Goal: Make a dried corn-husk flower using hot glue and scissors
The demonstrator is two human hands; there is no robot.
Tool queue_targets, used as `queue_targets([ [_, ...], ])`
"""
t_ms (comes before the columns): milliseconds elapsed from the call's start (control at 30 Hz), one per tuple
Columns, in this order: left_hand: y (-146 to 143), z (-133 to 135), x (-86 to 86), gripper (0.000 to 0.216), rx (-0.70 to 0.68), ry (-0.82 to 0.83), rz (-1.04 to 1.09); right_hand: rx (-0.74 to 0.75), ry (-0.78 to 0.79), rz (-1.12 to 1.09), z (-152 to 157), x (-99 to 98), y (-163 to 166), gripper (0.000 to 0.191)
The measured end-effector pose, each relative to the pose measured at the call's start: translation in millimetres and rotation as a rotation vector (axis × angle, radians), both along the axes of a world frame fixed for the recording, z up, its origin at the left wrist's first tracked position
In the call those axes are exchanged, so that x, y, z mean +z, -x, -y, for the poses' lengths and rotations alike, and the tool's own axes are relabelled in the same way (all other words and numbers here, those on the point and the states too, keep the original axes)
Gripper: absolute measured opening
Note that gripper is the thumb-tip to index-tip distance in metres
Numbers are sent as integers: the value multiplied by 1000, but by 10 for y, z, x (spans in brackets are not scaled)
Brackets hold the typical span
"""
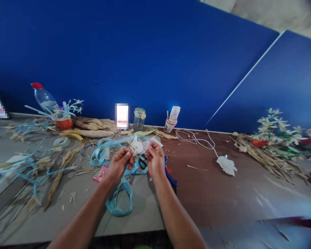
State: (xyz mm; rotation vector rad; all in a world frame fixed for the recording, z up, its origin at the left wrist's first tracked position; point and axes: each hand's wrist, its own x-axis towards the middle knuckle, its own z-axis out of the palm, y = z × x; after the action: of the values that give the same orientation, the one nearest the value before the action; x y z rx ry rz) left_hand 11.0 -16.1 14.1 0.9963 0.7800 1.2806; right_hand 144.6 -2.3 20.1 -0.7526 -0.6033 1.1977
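Note:
My left hand (121, 163) is closed in a pinch in the middle of the table. A small cream-white husk flower (133, 141) shows at its fingertips. Close by on the right, my right hand (155, 158) is also pinched; whatever lies between its fingers is too small to make out. Loops of light blue ribbon (100, 157) lie around and beneath both hands. Between them, a black scissor handle (142, 164) and a white round piece (138, 147) are partly covered. A blue-handled tool (171, 178) is half hidden behind my right forearm.
Dry husks (93, 123), a clear jar (139, 119) and a paper cup (170, 124) stand along the blue partition (145, 62). Blue-stemmed flowers (38, 176) and a bottle (45, 97) are left. A white cable (197, 138), crumpled tissue (226, 165) and a flower bunch (277, 128) lie right.

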Motion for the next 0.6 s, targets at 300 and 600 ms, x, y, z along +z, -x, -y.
queue_targets([
  [300, 22, -48, -68, 20, 146, -19, -75, -5, 8, -171, -43, 37, -100, 26],
  [600, 31, -67, -65, 20, 269, -74, -243, 5, 4, -54, -6, 34, -56, 41],
])
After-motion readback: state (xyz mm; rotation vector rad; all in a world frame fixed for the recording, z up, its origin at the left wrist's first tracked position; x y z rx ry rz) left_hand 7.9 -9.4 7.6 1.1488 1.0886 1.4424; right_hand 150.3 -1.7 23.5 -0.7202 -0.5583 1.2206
